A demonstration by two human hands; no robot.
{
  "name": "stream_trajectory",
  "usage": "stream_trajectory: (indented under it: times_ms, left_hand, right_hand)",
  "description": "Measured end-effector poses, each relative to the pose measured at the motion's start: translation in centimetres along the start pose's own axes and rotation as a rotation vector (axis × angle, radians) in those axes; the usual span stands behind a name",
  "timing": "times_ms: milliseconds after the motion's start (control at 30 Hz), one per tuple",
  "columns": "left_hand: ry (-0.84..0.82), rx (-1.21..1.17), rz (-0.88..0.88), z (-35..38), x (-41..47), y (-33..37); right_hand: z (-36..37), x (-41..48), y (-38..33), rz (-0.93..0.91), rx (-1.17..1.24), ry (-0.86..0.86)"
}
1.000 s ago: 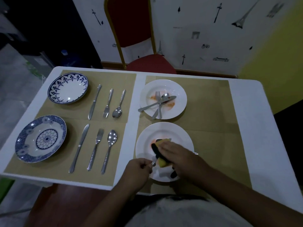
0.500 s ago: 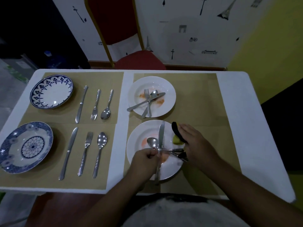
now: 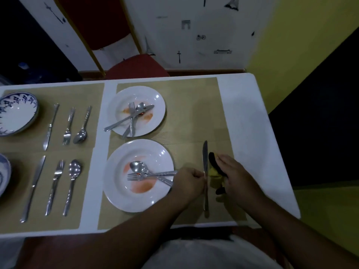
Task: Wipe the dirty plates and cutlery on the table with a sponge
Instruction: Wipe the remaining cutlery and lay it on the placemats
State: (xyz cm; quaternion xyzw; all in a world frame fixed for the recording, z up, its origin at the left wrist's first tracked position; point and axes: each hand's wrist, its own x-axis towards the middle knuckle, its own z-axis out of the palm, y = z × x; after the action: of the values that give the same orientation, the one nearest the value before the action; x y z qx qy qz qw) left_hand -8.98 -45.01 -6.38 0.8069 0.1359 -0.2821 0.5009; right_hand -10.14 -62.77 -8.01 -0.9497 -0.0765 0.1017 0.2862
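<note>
My left hand [image 3: 189,180] grips a table knife [image 3: 205,160] by its middle, blade pointing away, over the placemat just right of the near white plate [image 3: 120,199]. My right hand [image 3: 236,178] holds a yellow sponge with a dark scouring side [image 3: 213,167] right beside the knife. The near plate carries orange smears, a spoon [image 3: 137,166] and a fork [image 3: 153,175]. Behind it a second white plate [image 3: 155,121] with orange smears holds a knife, fork and spoon crossed together [image 3: 132,117].
On the left placemats lie two rows of cutlery: far knife [image 3: 50,129], fork [image 3: 68,129], spoon [image 3: 82,131]; near knife [image 3: 32,189], fork [image 3: 54,187], spoon [image 3: 71,183]. A blue-patterned plate [image 3: 13,115] stands far left. A red chair [image 3: 136,65] is behind the table.
My left hand lifted the knife off the near plate and carried it right, over the placemat. My right hand with the sponge moved right alongside it. The view shifted right.
</note>
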Motion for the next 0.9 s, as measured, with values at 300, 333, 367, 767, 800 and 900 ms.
stream_trajectory:
  times_ms: [300, 333, 367, 767, 800, 900]
  left_hand:
    - [0.171, 0.269, 0.034, 4.1, 1.2, -1.9]
    - [0.189, 0.285, 0.074, 4.1, 1.0, -2.1]
    - [0.202, 0.304, 0.123, 4.0, 0.7, -2.3]
    - [-0.029, 1.027, 0.666, 4.6, 0.8, -7.8]
    - [-0.037, 1.027, 0.629, 4.4, 0.7, -7.5]
    - [-0.017, 1.008, 0.586, 3.9, 0.6, -7.4]
  right_hand:
    - [1.5, -0.4, 3.3, -0.074, -0.117, -0.239]
    - [1.7, -0.4, 3.4, -0.093, -0.148, -0.253]
    - [1.9, -0.5, 3.6, -0.111, -0.162, -0.251]
    - [2.6, -0.8, 4.1, -0.208, -0.161, -0.136]
    - [2.6, -0.7, 4.2, -0.21, -0.175, -0.147]
    - [2.6, -0.7, 4.1, -0.207, -0.192, -0.16]
